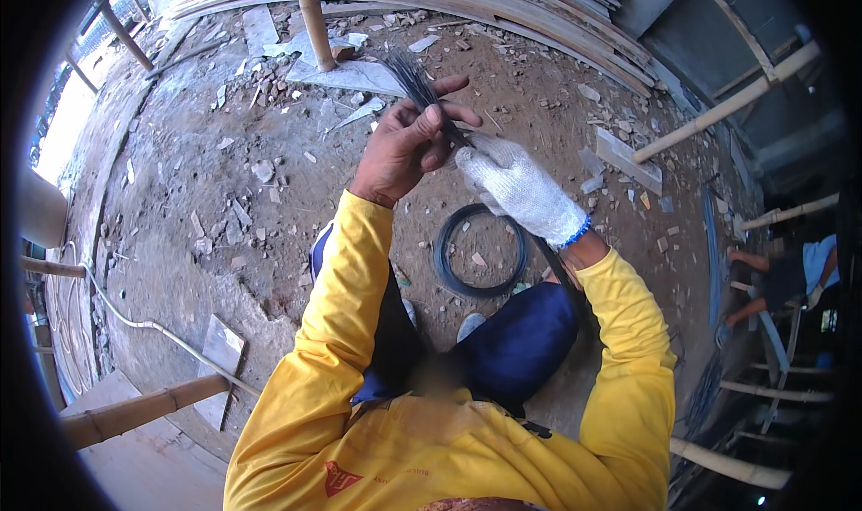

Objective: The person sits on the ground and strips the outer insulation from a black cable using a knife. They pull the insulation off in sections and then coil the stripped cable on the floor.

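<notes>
A bundle of thin dark wires [415, 83] is held up in front of me, its loose ends fanning out toward the far left. My bare left hand [411, 145] pinches the bundle between thumb and fingers, with some fingers stretched out past it. Just below, my right hand [510, 180], in a white knitted glove with a blue cuff edge, is wrapped round the same bundle. The rest of the bundle runs down under my right forearm. On the ground beneath my hands lies a round coil of dark wire [442, 256], close to my knees.
Bamboo poles [312, 17] stand and lean around me, one at the right [718, 107]. Long stacked planks [539, 28] lie at the far side. Broken tile pieces [624, 156] litter the dirt ground. A pale hose [166, 331] curves at the left. Another person [790, 282] is at the right.
</notes>
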Motion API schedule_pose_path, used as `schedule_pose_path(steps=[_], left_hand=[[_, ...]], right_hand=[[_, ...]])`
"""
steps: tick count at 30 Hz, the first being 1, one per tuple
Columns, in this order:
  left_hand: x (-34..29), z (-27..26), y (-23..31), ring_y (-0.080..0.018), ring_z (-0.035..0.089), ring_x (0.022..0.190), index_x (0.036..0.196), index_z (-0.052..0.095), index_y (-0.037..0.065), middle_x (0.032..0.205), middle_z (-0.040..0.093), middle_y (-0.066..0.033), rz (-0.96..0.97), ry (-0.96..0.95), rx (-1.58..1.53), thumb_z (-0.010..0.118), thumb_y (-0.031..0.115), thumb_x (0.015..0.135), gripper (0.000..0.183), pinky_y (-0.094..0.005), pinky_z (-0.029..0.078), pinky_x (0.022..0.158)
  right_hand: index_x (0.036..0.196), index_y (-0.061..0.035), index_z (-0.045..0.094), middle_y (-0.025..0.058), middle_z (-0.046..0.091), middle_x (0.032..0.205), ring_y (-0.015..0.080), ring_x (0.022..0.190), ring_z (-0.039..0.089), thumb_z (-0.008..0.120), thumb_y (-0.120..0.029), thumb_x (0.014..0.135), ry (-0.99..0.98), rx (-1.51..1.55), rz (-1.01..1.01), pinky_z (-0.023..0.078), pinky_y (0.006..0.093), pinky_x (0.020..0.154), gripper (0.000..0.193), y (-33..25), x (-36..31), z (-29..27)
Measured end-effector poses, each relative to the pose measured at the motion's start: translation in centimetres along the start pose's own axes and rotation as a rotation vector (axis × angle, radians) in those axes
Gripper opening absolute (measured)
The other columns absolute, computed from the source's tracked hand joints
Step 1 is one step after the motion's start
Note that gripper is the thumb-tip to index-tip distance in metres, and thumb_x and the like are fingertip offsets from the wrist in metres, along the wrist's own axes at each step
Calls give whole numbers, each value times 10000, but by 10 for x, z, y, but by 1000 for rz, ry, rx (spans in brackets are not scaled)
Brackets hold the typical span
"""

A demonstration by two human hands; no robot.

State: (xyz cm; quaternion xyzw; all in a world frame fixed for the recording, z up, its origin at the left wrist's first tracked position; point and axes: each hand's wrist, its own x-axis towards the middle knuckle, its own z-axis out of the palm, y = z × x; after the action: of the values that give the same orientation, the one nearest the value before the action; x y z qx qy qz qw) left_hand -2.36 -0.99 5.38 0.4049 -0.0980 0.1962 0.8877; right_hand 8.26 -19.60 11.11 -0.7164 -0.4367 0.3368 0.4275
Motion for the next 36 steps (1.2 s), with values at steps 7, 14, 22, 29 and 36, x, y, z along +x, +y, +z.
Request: schedule_pose_path(steps=[7,14,22,29,36], left_hand=[[-1,5,-14,-90,556,536,1127,670,44,933,746,-129,126,195,-32,703,167,1045,152,-240,432,468],[6,-13,-1,-52,397,540,1202,667,3,878,646,-36,142,236,102,619,226,1108,246,-218,302,499],[7,-11,4,-39,383,587,1232,666,-12,857,592,3,154,200,329,642,246,1098,292,-196,298,511],[10,-37,34,-45,368,634,1360,589,-68,952,563,-24,213,296,154,498,212,1160,356,-198,311,548],[10,-14,37,-44,327,611,1358,583,-77,938,542,-30,228,302,307,520,240,1154,383,-216,279,541]], right_hand=[[1111,-8,707,153,707,924,313,890,723,558,-219,1102,184,-224,-437,537,432,771,258,23,21,25],[1205,-53,688,-31,564,773,81,606,528,568,-327,1125,-238,447,172,442,261,556,309,41,-13,-19],[1331,-60,654,148,688,1015,326,954,712,573,-171,1055,-113,-573,-186,586,460,815,308,97,-70,3],[1329,-20,608,-31,529,786,49,680,476,587,-289,1111,-314,523,201,422,247,561,347,113,-117,-57],[1204,21,669,-15,571,800,79,667,518,589,-304,1102,-129,226,141,468,267,632,350,145,-136,-39]])
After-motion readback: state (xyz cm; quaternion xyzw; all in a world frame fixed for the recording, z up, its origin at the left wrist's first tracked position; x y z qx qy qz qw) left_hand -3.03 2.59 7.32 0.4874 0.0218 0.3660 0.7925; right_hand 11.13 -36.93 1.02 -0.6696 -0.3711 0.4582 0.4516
